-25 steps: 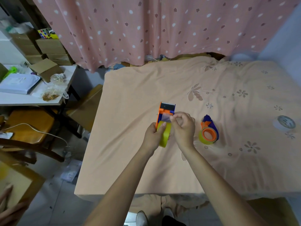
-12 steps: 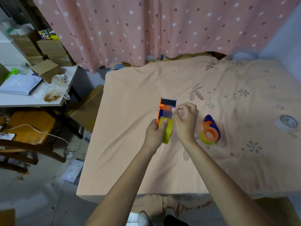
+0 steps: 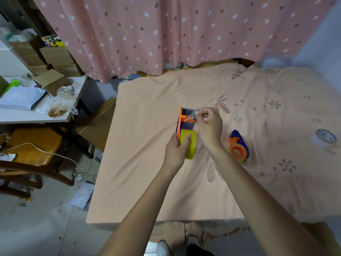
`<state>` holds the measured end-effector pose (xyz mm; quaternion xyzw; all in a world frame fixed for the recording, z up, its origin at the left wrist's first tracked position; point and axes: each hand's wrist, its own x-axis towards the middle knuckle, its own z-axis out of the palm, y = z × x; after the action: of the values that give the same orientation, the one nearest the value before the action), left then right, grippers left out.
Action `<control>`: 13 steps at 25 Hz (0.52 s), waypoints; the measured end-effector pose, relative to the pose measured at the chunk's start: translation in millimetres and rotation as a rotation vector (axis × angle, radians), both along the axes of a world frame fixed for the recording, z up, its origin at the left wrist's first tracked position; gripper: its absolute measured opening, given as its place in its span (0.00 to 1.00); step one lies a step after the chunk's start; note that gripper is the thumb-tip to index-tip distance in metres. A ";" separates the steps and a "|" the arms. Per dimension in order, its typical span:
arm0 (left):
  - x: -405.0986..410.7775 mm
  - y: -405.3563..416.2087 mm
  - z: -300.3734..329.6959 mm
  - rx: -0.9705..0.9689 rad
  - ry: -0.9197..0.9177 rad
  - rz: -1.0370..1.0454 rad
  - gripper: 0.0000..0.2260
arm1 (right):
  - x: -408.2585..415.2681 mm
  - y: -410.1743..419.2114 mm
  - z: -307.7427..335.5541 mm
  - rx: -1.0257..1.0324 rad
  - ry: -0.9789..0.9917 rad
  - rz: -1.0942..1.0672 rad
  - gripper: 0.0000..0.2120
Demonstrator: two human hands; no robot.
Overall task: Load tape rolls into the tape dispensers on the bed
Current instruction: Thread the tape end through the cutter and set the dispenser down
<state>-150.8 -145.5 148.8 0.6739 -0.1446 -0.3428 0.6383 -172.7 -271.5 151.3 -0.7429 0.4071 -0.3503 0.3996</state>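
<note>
No writing is legible on the hand-held tape dispenser (image 3: pixel 184 119) or loose tape roll (image 3: pixel 325 137).

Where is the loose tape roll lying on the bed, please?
The loose tape roll lies flat near the bed's right edge, right of the second dispenser.

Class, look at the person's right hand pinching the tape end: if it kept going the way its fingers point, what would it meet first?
Probably the front end of the orange dispenser: the right hand points up-left at it, pinching the clear tape end. Depth is uncertain.
</note>
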 end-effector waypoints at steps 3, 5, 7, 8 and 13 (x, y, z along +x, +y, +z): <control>0.8 4.1 0.7 0.006 -0.025 -0.023 0.08 | 2.1 -8.8 6.3 0.013 0.035 0.061 0.06; -0.5 5.9 0.6 0.017 -0.050 -0.024 0.06 | 5.2 -12.9 12.9 0.018 0.082 0.106 0.07; -3.8 6.7 3.0 0.034 -0.087 -0.006 0.04 | 10.2 -18.3 18.0 0.029 0.103 0.149 0.07; -4.9 7.4 5.8 0.038 -0.105 0.012 0.05 | 12.8 -20.6 20.1 0.038 0.100 0.167 0.06; -4.0 10.8 15.0 0.029 -0.160 0.072 0.15 | 19.6 -30.0 31.5 0.094 0.089 0.237 0.06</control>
<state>-154.8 -134.7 163.8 0.7132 -0.1658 -0.2668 0.6266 -153.1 -301.5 182.8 -0.7811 0.3496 -0.2480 0.4540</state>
